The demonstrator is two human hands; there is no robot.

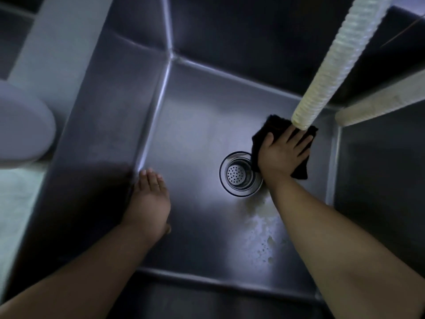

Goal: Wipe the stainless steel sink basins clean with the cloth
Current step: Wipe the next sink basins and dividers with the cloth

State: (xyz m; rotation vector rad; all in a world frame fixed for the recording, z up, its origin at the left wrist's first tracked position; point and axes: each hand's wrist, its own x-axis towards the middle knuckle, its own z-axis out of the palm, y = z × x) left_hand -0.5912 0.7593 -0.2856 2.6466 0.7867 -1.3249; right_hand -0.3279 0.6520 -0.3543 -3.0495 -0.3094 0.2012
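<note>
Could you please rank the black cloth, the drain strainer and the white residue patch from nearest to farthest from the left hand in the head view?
From the left hand:
1. Drain strainer, to its right in the basin floor.
2. White residue patch, farther right, nearer the front wall.
3. Black cloth, far right, under the right hand.

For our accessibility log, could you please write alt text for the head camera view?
The right hand presses a black cloth flat on the stainless steel sink basin floor beside the round perforated drain strainer. The left hand rests open near the left wall; a white ribbed hose hangs overhead.
</note>
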